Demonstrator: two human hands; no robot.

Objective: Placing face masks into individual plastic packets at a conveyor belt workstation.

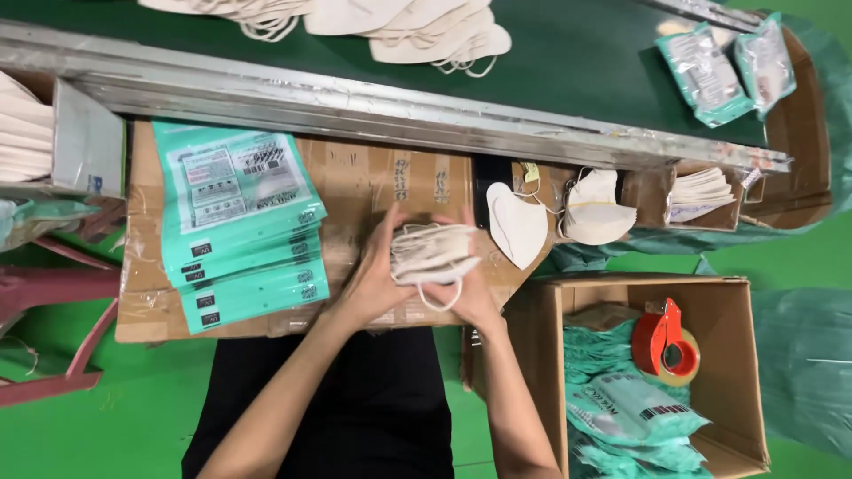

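Head view: both hands clasp a small stack of cream face masks over a flattened cardboard sheet. Left hand cups one end, right hand the other, fingers closed around it. The stack looks light, soft and prone to fanning, best gripped by its edges. Left of the stack lies a fan of about five teal pouches; right of it, two loose masks.

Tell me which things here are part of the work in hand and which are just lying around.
In hand: left hand and right hand hold a stack of white masks; teal pouches; box of filled pouches.
Lying about: red tape dispenser, pink stool.
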